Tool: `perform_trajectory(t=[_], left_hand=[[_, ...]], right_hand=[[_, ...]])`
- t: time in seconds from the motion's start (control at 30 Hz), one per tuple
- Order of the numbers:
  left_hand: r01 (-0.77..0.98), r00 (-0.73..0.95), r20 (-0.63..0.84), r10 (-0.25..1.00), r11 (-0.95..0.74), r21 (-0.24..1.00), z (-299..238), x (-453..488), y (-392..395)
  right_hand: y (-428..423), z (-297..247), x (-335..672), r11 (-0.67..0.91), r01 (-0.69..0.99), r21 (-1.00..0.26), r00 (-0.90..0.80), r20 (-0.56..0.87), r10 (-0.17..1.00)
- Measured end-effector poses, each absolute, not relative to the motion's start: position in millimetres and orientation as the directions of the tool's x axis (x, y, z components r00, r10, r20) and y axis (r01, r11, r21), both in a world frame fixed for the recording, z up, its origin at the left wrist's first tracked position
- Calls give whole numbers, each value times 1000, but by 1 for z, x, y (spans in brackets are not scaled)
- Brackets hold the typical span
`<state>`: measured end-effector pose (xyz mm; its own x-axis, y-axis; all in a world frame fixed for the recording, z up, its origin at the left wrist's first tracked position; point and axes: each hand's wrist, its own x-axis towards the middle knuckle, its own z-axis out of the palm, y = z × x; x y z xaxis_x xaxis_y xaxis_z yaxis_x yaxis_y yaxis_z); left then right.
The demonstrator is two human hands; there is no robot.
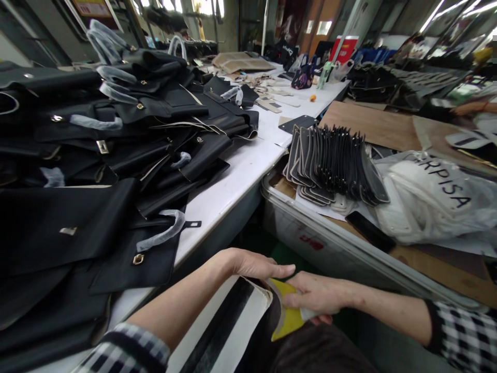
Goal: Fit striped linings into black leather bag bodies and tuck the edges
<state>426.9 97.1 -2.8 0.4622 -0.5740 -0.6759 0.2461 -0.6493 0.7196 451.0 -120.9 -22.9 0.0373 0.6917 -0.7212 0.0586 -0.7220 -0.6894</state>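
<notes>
Your right hand (316,292) has its grip closed on the yellow piece (289,318), between five and six o'clock, beside the striped panel (223,321) at six. Your left hand (258,265) lies over the panel's top edge, fingers hidden; I can't tell whether it grips. Should the panel tilt, the yellow piece could crease. Knocking the black bags (128,166) at nine o'clock could slide one off the tabletop (240,176).

The bare right hand (312,294) pinched a flat yellow piece with a curved edge (289,321), just beside a black-and-white striped panel (245,318); the bare left hand (258,265) lay at the panel's upper end. Glossy black bags with wrapped handles (89,217) covered much of the long white table (243,189).
</notes>
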Motion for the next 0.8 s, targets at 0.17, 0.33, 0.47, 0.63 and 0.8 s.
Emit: perform_trajectory(t=[0.17, 0.33, 0.47, 0.63, 0.8], left_hand=[[155, 423, -689, -588, -703, 695, 0, 431, 101], [86, 385, -650, -656, -675, 732, -3, 430, 102], [50, 339, -622, -706, -646, 761, -3, 430, 104], [31, 320, -617, -719, -643, 765, -5, 431, 107], [-12, 327, -612, -719, -651, 759, -4, 430, 110]], right_hand=[[-106, -18, 452, -738, 99, -667, 8, -741, 671], [-102, -18, 451, -735, 87, -672, -8, -739, 674], [-103, -23, 448, -760, 64, -646, 1, -762, 648], [-103, -27, 442, -791, 11, -611, 19, -791, 611], [-104, -32, 435, -797, -99, -596, 4, -801, 599]])
